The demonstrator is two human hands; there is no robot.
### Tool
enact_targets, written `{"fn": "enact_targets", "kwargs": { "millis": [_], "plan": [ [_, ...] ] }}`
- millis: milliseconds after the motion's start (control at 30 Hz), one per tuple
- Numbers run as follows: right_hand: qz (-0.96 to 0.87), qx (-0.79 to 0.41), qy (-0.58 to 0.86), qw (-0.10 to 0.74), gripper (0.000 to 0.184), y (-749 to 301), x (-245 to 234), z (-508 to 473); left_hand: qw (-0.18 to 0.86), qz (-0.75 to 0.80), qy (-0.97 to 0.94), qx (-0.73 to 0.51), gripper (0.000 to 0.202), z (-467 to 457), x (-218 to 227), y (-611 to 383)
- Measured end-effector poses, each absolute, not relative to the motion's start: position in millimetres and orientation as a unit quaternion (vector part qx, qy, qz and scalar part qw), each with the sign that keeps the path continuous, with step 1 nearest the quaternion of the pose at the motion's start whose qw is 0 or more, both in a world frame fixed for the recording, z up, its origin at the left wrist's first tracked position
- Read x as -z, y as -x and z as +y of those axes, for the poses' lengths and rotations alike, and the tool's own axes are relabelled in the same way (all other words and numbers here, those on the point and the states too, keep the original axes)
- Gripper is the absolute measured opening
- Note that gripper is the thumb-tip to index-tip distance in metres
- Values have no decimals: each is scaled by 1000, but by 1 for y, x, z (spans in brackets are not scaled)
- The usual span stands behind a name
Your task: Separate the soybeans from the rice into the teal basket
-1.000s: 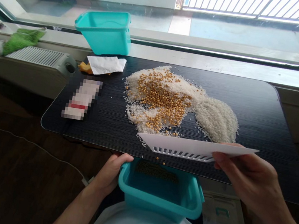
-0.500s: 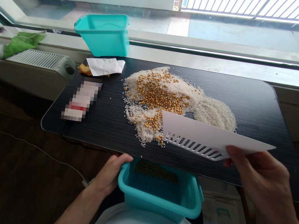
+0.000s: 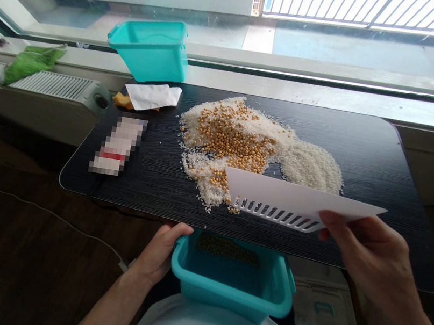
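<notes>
A white slotted plastic sheet (image 3: 289, 197) is pinched at its right end by my right hand (image 3: 367, 250). Its slots run along the lower edge, and its left tip reaches over the near part of a pile of white rice (image 3: 314, 166). Yellow soybeans (image 3: 232, 137) lie mixed in the rice on the dark table (image 3: 366, 147). My left hand (image 3: 163, 247) grips the left end of a turquoise bin (image 3: 230, 295) at the table's front edge. Some dark greenish beans or grains (image 3: 228, 248) lie inside that bin; their kind is hard to tell.
A second turquoise bin (image 3: 152, 49) stands at the back left by the window. White paper (image 3: 153, 97) on something yellow and a blurred-out packet (image 3: 119, 145) lie at the table's left. A green cloth (image 3: 34, 62) hangs on the radiator (image 3: 61, 86). A cable (image 3: 50, 211) crosses the floor.
My right hand has moved the slotted sheet a little to the left, its tip now over more of the near rice and soybeans. My left hand and the bin have stayed in place.
</notes>
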State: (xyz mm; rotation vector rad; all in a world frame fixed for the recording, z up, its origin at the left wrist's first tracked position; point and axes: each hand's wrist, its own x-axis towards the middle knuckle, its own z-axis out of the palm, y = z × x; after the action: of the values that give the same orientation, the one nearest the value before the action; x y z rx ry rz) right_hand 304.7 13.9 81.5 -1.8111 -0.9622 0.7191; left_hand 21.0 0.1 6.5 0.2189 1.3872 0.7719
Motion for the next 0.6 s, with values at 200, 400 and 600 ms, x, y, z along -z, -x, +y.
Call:
{"fn": "enact_targets", "kwargs": {
  "millis": [200,400,600],
  "plan": [
    [-394,-304,734,462,37,-313,-76,14,695,626,-89,-343,25,2,-8,-21],
    [-396,-327,725,458,40,-317,-75,15,698,627,-87,-337,26,1,-7,-20],
    [-385,-323,725,471,31,-307,-78,14,698,626,-87,-337,27,1,-9,-21]
  ]
}}
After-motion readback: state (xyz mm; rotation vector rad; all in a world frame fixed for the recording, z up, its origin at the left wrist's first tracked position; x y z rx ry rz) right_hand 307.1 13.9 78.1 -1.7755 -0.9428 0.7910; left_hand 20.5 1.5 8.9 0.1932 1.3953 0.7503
